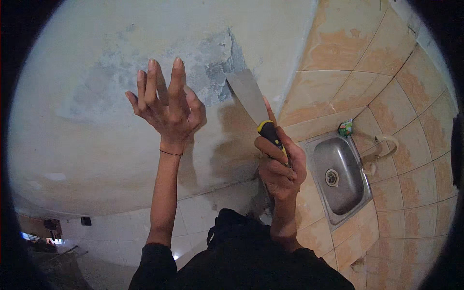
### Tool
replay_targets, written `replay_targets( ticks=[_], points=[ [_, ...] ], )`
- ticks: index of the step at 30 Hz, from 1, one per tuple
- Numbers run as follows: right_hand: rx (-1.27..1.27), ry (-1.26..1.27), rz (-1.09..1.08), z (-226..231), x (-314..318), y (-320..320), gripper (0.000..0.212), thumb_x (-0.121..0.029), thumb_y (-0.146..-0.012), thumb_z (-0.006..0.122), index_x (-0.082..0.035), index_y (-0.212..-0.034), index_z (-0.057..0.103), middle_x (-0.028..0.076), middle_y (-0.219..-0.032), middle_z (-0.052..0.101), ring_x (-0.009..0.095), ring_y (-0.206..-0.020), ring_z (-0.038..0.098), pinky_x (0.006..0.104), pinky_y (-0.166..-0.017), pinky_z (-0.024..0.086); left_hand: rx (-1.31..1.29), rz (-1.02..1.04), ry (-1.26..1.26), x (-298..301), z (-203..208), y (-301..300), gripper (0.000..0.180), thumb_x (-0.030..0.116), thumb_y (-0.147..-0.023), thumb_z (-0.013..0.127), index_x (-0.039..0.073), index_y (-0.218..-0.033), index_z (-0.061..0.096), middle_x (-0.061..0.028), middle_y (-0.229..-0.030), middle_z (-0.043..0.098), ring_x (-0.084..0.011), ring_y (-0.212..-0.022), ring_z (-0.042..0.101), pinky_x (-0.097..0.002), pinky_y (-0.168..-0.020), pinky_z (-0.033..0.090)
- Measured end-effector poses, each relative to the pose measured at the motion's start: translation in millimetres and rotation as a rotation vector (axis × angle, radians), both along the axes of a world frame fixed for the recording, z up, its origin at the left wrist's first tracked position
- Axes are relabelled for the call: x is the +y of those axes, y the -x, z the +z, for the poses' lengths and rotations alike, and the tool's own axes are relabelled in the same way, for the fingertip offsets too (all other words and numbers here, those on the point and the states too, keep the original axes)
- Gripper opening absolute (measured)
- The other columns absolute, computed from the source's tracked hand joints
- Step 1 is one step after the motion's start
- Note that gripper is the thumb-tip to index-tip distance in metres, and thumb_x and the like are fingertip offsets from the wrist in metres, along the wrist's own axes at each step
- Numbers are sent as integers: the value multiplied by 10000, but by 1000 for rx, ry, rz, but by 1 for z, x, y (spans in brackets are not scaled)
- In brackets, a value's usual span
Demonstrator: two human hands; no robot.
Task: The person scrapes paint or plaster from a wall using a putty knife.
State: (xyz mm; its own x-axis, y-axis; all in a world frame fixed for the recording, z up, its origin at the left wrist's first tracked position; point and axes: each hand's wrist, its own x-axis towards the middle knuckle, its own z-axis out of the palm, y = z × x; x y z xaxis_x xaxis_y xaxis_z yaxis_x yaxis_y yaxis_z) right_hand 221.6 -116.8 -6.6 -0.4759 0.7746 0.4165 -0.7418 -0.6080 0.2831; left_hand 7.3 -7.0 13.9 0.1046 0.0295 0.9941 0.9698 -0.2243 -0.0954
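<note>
My right hand (282, 166) is wrapped round the black and yellow handle of a putty knife (249, 94). The wide metal blade touches the wall at the right edge of a grey patch (193, 58), where the pale paint (234, 53) is torn and lifting. To the left, my left hand (169, 104) has its fingers spread against or just off the wall; whether it touches is hard to tell. Nothing is in it. A thin dark cord bracelet (171, 153) circles the left wrist. The blade's shadow falls on the wall below it.
A steel sink (338, 174) is set in a tiled counter (309, 208) at the right, with a pale curved tap (386, 142) and a green packet (345, 127) at its far edge. Tiled walls (411, 169) rise behind it. Light floor tiles (121, 232) lie below on the left.
</note>
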Motion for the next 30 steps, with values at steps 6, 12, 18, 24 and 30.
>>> replay_targets(
  ticks=[6, 12, 18, 24, 30],
  points=[
    [-69, 11, -11, -6, 3, 1, 479, -251, -1080, 220, -247, -1553, 147, 80, -766, 366, 52, -385, 368, 164, -265, 359, -6, -21, -19, 1, -1, 0, 551, 282, -824, 462, 249, -1362, 576, -99, -1481, 436, -256, -1400, 310, -459, -1206, 21],
    [-37, 25, -6, 2, 1, 3, 462, -253, -1080, 226, -232, -1541, 203, 76, -750, 360, 55, -371, 361, 173, -257, 344, -5, -9, -6, -2, 2, -2, 542, 289, -828, 463, 245, -1356, 581, -81, -1485, 437, -241, -1402, 308, -458, -1206, 23],
    [-29, -46, 3, -2, 8, 3, 467, -247, -1077, 244, -244, -1542, 210, 81, -746, 361, 63, -365, 360, 181, -258, 332, -11, 2, 4, -2, 1, -4, 539, 259, -831, 465, 250, -1358, 577, -68, -1489, 436, -232, -1404, 314, -453, -1209, 20],
    [-596, -123, -323, -19, -12, 8, 504, -258, -1068, 307, -198, -1551, 177, 71, -715, 385, 72, -358, 347, 189, -278, 299, -8, 3, -7, 0, 0, 1, 546, 246, -828, 478, 250, -1367, 567, -56, -1480, 441, -230, -1406, 314, -457, -1212, 27],
    [-1838, -520, -1444, 2, -20, 16, 487, -233, -1039, 465, -22, -1466, 361, 43, -764, 521, 107, -585, 543, 221, -519, 454, -9, 24, 18, -2, 1, -1, 541, 250, -834, 469, 259, -1365, 568, -54, -1463, 455, -232, -1395, 324, -454, -1216, 35]
  ],
)
